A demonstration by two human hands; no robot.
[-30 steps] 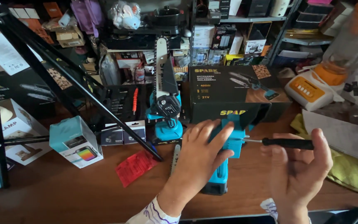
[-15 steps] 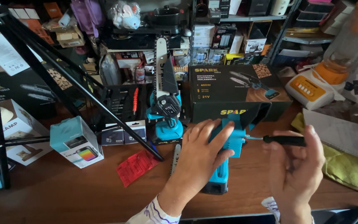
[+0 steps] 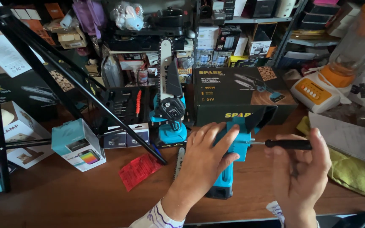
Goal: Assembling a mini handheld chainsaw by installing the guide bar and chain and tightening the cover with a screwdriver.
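Blue power-tool body point(image 3: 229, 160) lies on the wooden desk point(image 3: 64, 198) near the middle of the near edge, its black base toward the person. The left hand point(image 3: 203, 162) lies flat over the tool, fingers point(image 3: 216, 137) spread and pressing on its blue casing rather than curled round it. The right hand point(image 3: 303, 169) holds a screwdriver point(image 3: 281, 144) by its black handle, fingers clenched round it; the metal shaft points left and meets the tool's right side.

Just left of the tool a loose saw chain point(image 3: 179, 160) lies on the desk, and farther left a red packet point(image 3: 139, 170). Behind stands a second blue mini chainsaw point(image 3: 168, 114), bar upright, beside a dark carton point(image 3: 237, 95). A yellow-green cloth point(image 3: 351, 173) lies right of the right hand, with an orange-and-white blender point(image 3: 339, 71) at far right. A small teal box point(image 3: 77, 143) sits at left under a black tripod leg point(image 3: 85, 90).
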